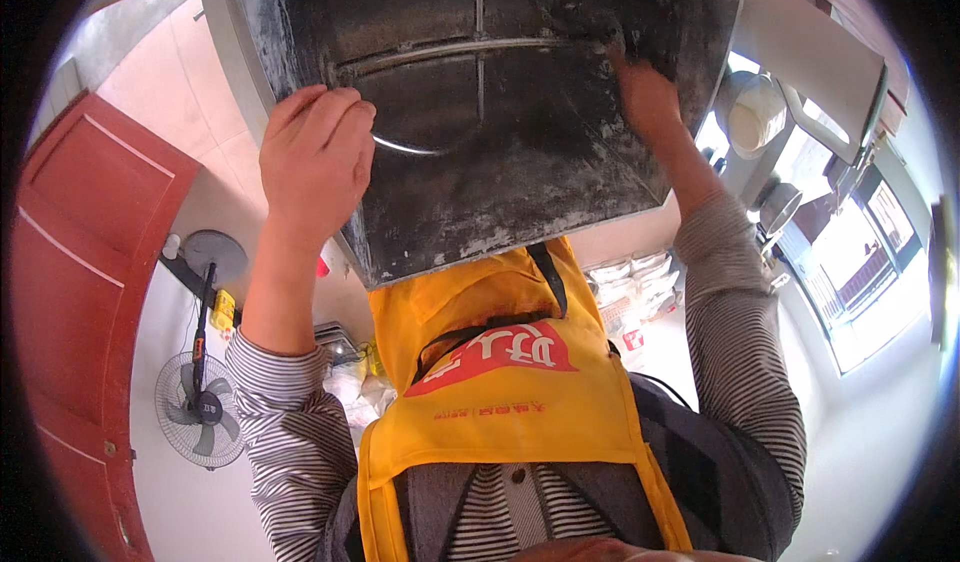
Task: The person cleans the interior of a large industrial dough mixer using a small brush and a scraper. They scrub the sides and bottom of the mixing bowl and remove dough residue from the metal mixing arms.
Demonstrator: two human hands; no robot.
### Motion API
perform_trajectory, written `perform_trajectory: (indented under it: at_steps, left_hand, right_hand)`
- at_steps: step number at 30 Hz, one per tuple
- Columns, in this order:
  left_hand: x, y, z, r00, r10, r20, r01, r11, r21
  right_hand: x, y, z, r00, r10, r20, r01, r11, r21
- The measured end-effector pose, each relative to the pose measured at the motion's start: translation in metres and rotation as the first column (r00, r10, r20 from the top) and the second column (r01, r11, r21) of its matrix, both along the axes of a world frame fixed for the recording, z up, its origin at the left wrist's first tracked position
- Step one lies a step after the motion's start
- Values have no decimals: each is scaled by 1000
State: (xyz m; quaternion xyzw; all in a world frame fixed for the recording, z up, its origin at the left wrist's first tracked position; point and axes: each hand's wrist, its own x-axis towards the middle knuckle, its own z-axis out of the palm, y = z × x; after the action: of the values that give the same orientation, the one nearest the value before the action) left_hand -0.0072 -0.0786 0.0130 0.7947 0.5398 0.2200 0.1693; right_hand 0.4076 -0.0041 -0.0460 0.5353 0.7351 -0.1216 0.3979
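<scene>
In front of me is a large, dark, box-like metal panel (pixel 540 182) with a pale rim and a worn, stained inside. A thin metal bar (pixel 440 52) runs across it, crossed by a narrower upright strip. My left hand (pixel 318 152) is at the panel's left rim with fingers curled in; what they hold is hidden. Beside those fingers shows a bright curved metal strip (pixel 405 147); I cannot tell whether it is gripped. My right hand (pixel 648 97) reaches over the dark surface, its fingertips near the bar's right end and hard to see in the shadow.
A red door (pixel 90 292) is on the left, with a standing fan (pixel 203 407) beside it. White packages (pixel 632 287) lie beyond the yellow apron (pixel 500 402) I wear. On the right are a pale container (pixel 757 122), a round metal pan (pixel 778 207) and a bright window (pixel 865 252).
</scene>
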Motion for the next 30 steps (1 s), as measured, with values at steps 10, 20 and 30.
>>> perform_trajectory:
  at_steps: [10,20,30]
  left_hand:
    - [195,54,-65,968,-202,152,251,819,-516]
    - [349,79,-249,918,-386,-88,266,766,-585]
    - [346,116,-251,953,-277,120,270,603,-751]
  right_hand:
    - [22,-134,96,690,-229,-687,425,896,129]
    - [18,-170,51,612,-199,-765,693,601,399]
    - [22,-172,53,580,-174,-796,701,605,378]
